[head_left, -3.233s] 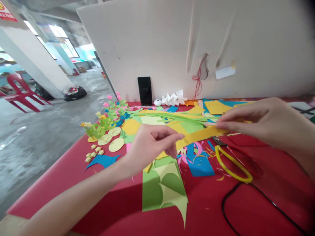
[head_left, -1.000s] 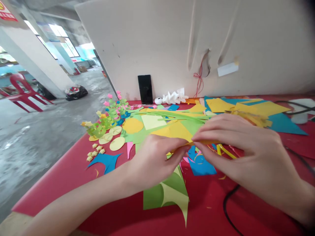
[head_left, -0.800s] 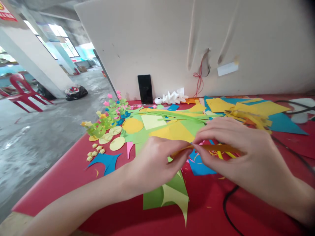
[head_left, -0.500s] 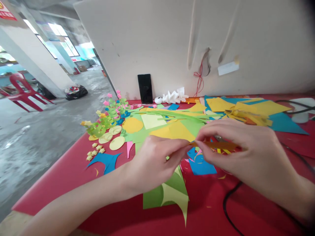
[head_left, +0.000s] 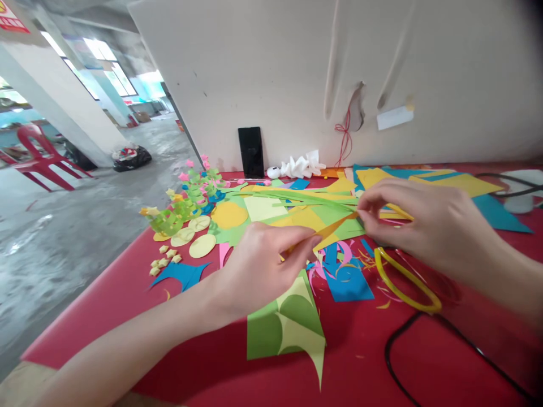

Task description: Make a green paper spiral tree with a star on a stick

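A narrow orange-yellow paper strip (head_left: 335, 229) stretches between my two hands above the table. My left hand (head_left: 269, 265) pinches its left end, and part of the strip is hidden in the fingers. At the other end, the thumb and forefinger of my right hand (head_left: 416, 217) are closed on the strip. Below the right hand lie scissors with a yellow handle loop (head_left: 384, 271), their blades hidden. Blue paper (head_left: 350, 285) with thin pink and yellow scraps is under the strip. Nearer me is a green sheet (head_left: 263, 339) with a pale cut-out offcut (head_left: 303, 333) on it.
Small folded stars (head_left: 163, 263), pale paper discs (head_left: 202, 246) and curled green paper with pink stars (head_left: 199, 183) stand at the left. A black phone (head_left: 251, 152) leans against the white board (head_left: 271, 73). A black cable (head_left: 392, 345) crosses the red tabletop (head_left: 190, 362).
My right hand has moved up and away from the left, drawing out the strip between them. The yellow scissor handle now shows below the right hand. The left hand has barely moved.
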Motion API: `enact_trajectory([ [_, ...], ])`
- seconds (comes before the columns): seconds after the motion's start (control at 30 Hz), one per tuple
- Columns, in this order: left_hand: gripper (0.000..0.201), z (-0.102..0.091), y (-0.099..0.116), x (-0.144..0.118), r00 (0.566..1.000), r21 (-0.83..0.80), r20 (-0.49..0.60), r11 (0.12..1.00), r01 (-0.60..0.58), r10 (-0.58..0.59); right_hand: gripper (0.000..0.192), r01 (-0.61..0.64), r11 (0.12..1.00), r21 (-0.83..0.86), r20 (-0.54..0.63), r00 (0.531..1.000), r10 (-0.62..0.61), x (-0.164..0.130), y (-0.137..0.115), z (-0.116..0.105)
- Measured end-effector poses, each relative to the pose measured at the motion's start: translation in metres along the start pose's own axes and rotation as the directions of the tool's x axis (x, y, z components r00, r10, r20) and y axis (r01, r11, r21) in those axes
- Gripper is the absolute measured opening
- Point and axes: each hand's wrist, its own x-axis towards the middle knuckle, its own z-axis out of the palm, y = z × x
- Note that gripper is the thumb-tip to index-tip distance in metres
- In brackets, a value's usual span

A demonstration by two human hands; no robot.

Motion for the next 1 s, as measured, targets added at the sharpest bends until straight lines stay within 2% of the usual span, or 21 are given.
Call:
enact_trajectory([
  [0.07,0.026,0.000,0.000,-0.001,1.000,0.003,-0.006,1.000,-0.009,0.009,0.006,-0.056,0.997,-0.052,-0.001,0.998,0.056,0.001,0.009,-0.001],
  [0.13,0.025,-0.001,0.001,-0.002,1.000,0.003,-0.008,1.000,-0.015,0.015,0.007,-0.119,0.990,-0.082,-0.052,0.992,0.115,0.002,0.013,-0.003],
  [0.2,0.021,-0.001,0.001,-0.003,1.000,-0.006,-0.008,1.000,-0.029,0.029,0.009,-0.149,0.988,-0.036,-0.110,0.984,0.144,0.001,0.010,-0.007],
  [0.27,0.016,0.000,0.001,-0.003,0.998,-0.020,-0.011,0.998,-0.056,0.056,0.013,-0.100,0.992,0.078,-0.100,0.989,0.108,-0.001,-0.001,-0.011],
  [0.33,0.015,0.002,0.000,-0.003,0.996,-0.034,-0.011,0.995,-0.089,0.088,0.016,-0.002,0.979,0.202,-0.025,1.000,0.007,-0.002,-0.014,-0.013],
  [0.4,0.016,0.003,-0.002,-0.002,0.994,-0.046,0.000,0.993,-0.111,0.111,0.011,0.054,0.962,0.266,0.033,0.997,-0.065,-0.004,-0.027,-0.012],
  [0.63,0.016,0.008,-0.005,-0.003,0.991,-0.010,-0.042,0.991,-0.131,0.130,0.010,0.016,0.964,0.264,0.049,0.998,-0.030,-0.015,-0.044,-0.003],
  [0.77,0.016,0.011,-0.005,-0.003,0.997,0.068,-0.004,0.994,-0.082,0.082,0.013,-0.014,0.955,0.296,0.078,0.997,-0.010,-0.017,-0.047,0.003],
  [0.93,0.015,0.007,-0.014,0.002,0.998,0.033,-0.027,0.998,-0.053,0.054,0.013,-0.037,0.962,0.271,0.084,0.996,0.014,-0.012,-0.046,0.000],
  [1.0,0.015,0.004,-0.020,0.006,1.000,0.020,-0.025,1.000,0.013,-0.013,0.015,-0.040,0.969,0.242,0.093,0.995,0.018,-0.010,-0.042,-0.003],
])
